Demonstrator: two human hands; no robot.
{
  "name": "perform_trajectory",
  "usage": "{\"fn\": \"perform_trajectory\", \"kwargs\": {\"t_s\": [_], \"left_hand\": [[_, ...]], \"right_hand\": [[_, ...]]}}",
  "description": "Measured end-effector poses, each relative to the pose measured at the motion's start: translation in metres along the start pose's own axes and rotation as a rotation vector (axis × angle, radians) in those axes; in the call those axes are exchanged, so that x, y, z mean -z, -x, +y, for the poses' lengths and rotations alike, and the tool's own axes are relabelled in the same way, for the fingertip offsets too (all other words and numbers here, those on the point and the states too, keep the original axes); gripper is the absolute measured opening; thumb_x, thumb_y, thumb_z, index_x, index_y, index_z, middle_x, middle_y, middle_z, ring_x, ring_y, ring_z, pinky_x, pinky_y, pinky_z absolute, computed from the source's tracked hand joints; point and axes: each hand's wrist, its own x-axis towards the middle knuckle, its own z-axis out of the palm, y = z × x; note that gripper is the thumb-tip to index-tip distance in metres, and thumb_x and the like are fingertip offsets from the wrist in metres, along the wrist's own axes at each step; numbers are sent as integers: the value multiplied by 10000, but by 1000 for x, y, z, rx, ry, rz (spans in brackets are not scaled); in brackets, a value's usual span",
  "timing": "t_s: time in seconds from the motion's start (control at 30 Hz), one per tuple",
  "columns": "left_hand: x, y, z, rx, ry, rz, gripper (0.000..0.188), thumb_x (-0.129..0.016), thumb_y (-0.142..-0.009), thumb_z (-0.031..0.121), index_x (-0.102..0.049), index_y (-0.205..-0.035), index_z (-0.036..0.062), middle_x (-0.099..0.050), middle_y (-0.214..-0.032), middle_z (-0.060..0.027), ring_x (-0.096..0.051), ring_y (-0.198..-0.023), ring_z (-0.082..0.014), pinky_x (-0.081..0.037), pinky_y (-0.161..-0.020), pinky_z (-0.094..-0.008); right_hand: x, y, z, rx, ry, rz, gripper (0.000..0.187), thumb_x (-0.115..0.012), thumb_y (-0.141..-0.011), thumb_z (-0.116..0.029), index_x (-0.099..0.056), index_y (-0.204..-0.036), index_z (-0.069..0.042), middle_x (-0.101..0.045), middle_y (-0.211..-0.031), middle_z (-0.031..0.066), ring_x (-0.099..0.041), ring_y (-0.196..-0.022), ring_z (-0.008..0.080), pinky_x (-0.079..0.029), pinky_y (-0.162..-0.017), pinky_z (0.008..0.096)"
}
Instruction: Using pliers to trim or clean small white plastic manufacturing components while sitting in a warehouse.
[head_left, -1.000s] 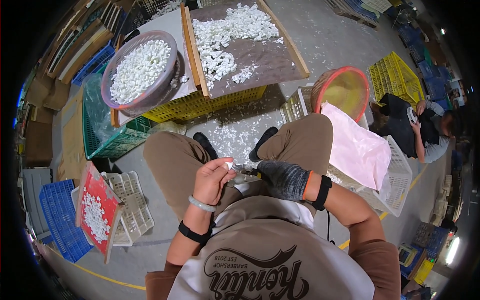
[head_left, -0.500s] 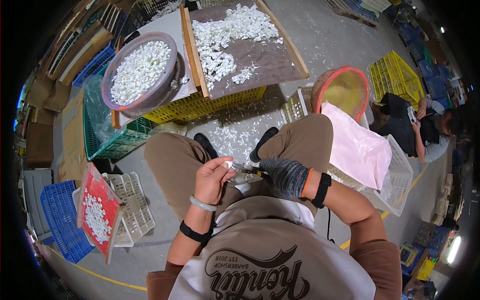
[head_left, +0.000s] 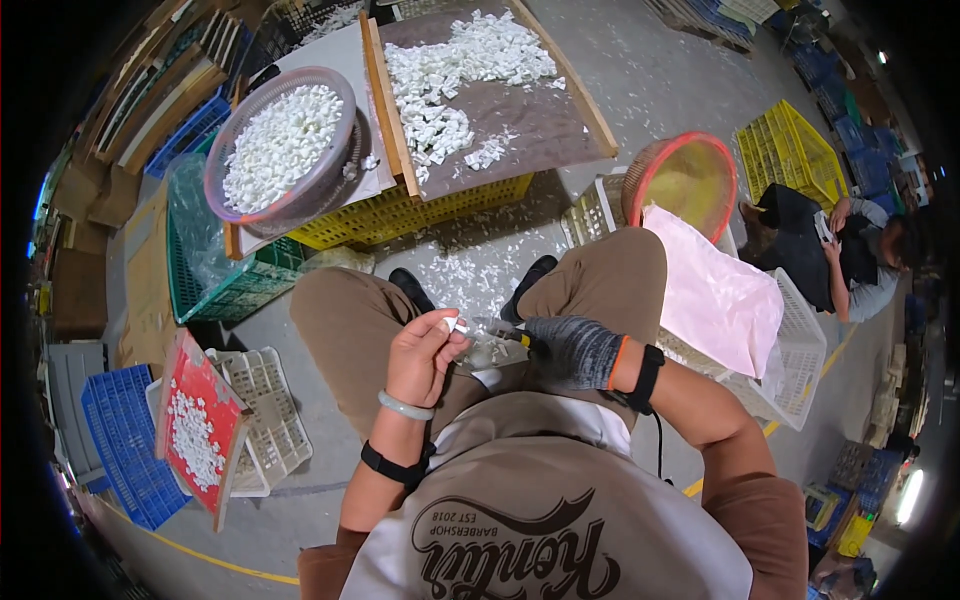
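Bare left hand (head_left: 418, 358) of mine pinches one small white piece (head_left: 454, 325) before me; gloved right hand (head_left: 575, 352) curls round one knife (head_left: 527, 341), blade (head_left: 488, 325) newly showing beside the piece, seemingly within reach

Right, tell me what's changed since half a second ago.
Your gloved right hand has turned, bringing its tool into clearer view, pointing toward the white piece. Nothing was visibly let go: the left hand still pinches that piece.

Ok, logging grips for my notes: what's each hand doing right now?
Left hand: closed, pinching a small white piece.
Right hand: gloved, closed around a knife-like tool.
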Motion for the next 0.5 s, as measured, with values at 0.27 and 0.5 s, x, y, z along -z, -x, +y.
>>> {"fn": "perform_trajectory", "kwargs": {"t_s": [0.27, 0.5], "left_hand": [[-3, 2, 4, 80, 217, -83, 177, -462, -908, 14, -552, -1059, -6, -633, -928, -138, -633, -777, -168, -554, -763, -307], [-1, 1, 2, 138, 270, -93, 165, -475, -905, 28, -552, -1048, -6, -622, -919, -116, -624, -805, -172, -548, -765, -300]], "right_hand": [[32, 7, -36, 7, -162, -7, 363, -670, -752, -132, -535, -1040, 43, -614, -891, 226, -602, -870, 368, -477, -748, 400], [38, 10, -47, -49, -181, -93, 268, -534, -773, -8, -534, -1041, -9, -579, -914, 216, -551, -886, 389, -437, -736, 416]]}}
